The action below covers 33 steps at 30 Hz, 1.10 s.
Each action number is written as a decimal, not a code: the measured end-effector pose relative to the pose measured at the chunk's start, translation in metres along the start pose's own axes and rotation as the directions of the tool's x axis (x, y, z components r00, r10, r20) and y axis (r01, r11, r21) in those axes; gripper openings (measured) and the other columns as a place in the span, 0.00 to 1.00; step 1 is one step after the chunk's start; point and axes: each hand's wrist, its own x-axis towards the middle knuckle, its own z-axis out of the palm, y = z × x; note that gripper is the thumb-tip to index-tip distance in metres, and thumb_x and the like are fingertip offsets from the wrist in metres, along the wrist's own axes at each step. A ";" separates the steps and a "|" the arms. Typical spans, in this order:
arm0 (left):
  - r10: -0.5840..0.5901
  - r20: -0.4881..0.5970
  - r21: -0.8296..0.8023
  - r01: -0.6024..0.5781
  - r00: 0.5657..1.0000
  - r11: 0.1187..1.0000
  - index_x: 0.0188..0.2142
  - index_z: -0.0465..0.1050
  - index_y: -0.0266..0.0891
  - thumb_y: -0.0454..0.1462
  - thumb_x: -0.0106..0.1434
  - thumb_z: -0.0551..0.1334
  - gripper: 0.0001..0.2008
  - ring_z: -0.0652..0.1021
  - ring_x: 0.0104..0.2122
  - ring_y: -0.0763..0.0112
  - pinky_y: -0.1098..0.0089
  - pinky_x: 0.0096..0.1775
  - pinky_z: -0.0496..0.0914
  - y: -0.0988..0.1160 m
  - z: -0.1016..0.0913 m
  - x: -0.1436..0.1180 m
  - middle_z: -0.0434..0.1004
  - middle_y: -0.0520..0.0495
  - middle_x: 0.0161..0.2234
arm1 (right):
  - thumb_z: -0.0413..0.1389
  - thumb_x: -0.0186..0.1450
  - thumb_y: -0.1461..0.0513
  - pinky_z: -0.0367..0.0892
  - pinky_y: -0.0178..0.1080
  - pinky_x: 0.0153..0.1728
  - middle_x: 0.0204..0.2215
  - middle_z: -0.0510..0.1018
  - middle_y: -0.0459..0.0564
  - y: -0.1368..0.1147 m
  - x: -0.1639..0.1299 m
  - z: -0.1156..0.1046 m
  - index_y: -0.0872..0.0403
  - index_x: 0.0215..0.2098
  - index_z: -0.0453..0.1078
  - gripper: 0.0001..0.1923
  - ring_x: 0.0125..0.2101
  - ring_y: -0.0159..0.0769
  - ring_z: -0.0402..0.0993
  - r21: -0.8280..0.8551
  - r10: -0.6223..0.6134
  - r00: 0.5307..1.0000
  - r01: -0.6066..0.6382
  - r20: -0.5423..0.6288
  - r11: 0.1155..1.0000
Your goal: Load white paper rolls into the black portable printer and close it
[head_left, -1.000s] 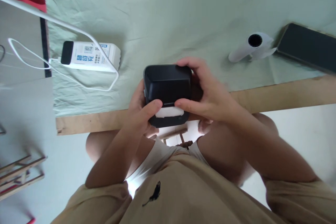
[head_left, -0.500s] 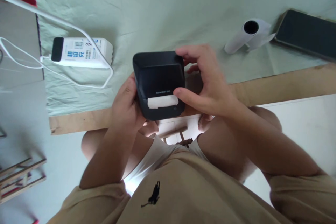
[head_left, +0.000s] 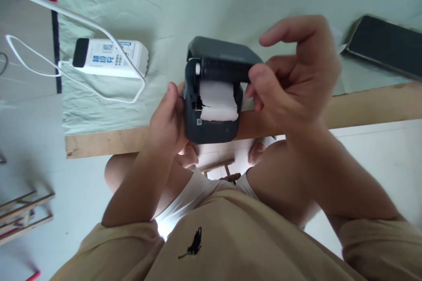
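Note:
My left hand point(head_left: 168, 118) is wrapped around the left side of a small black label printer point(head_left: 212, 134), held over the table's front edge. The printer's lid point(head_left: 224, 50) stands raised, and a strip of white paper point(head_left: 219, 103) shows inside, its torn end lying over the front. My right hand point(head_left: 300, 70) is at the lid's right edge, with the thumb against it and the index finger lifted away. Its other fingers are curled behind the thumb and partly hidden.
A white power bank point(head_left: 108, 57) with a white cable point(head_left: 95, 26) lies at the left on the green cloth point(head_left: 184, 0). At the right is a dark phone point(head_left: 385, 48). A wooden edge point(head_left: 362, 103) runs along the table front. A wooden rack point(head_left: 26, 213) stands lower left.
The printer's lid has swung from closed to raised, uncovering the paper inside. My right hand has moved right with the lid's edge and now hides the paper roll on the table.

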 end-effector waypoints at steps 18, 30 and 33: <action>-0.090 0.164 0.300 0.037 0.982 0.953 0.44 0.78 0.34 0.48 0.62 0.70 0.19 0.79 0.24 0.69 0.72 0.25 0.72 0.009 -0.006 -0.007 0.81 0.46 0.29 | 0.60 0.62 0.61 0.59 0.40 0.27 0.39 0.85 0.45 -0.030 0.022 -0.012 0.43 0.59 0.73 0.26 0.32 0.40 0.78 -0.451 0.225 0.805 0.059 0.549 0.891; -0.008 0.119 0.153 -0.011 0.993 0.988 0.33 0.75 0.35 0.47 0.62 0.71 0.17 0.76 0.20 0.74 0.75 0.18 0.65 0.005 -0.007 -0.002 0.77 0.50 0.24 | 0.62 0.61 0.60 0.70 0.40 0.33 0.31 0.73 0.46 0.036 0.017 -0.019 0.49 0.38 0.67 0.09 0.31 0.34 0.71 -0.080 0.232 0.970 -0.227 0.069 0.971; -0.020 0.088 0.168 0.005 0.996 0.986 0.35 0.76 0.34 0.46 0.62 0.71 0.16 0.78 0.22 0.73 0.75 0.20 0.68 0.005 -0.007 -0.003 0.78 0.49 0.27 | 0.66 0.62 0.57 0.72 0.45 0.43 0.36 0.77 0.50 0.041 0.010 -0.018 0.49 0.40 0.71 0.10 0.41 0.40 0.74 -0.330 0.040 0.989 0.010 0.145 0.944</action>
